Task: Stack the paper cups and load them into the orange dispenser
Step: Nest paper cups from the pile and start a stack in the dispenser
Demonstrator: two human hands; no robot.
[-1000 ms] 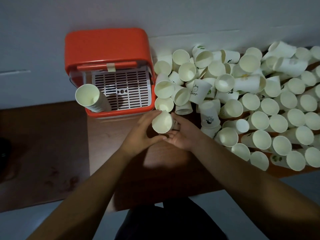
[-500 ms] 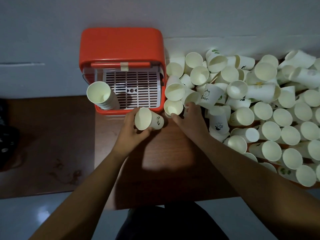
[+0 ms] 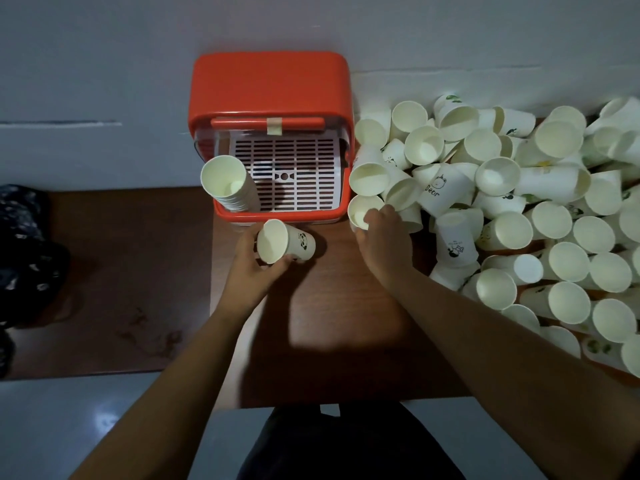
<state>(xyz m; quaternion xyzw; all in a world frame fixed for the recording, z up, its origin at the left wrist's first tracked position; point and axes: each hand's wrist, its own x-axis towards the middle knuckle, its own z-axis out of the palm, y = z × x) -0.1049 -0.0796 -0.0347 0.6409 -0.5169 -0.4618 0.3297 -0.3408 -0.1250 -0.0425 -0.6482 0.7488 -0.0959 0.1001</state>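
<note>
The orange dispenser (image 3: 270, 84) stands against the wall, its white slotted tray (image 3: 287, 174) exposed. A stack of nested paper cups (image 3: 227, 183) leans in its left side, mouth towards me. My left hand (image 3: 252, 268) grips a paper cup with a panda print (image 3: 284, 241) just in front of the dispenser, the cup lying on its side. My right hand (image 3: 382, 237) reaches to the near edge of the loose cup pile (image 3: 502, 209), its fingers curled around the rim of a single cup (image 3: 362, 211) lying beside the dispenser.
The brown wooden table (image 3: 329, 323) carries the dispenser and the pile, which spreads to the right edge of view. A lower brown surface (image 3: 131, 271) lies to the left with a dark patterned object (image 3: 24, 244) on it. The white wall rises behind.
My left hand has carried the panda cup left, away from my right hand, to in front of the dispenser. My right hand has moved up to a cup at the pile's edge.
</note>
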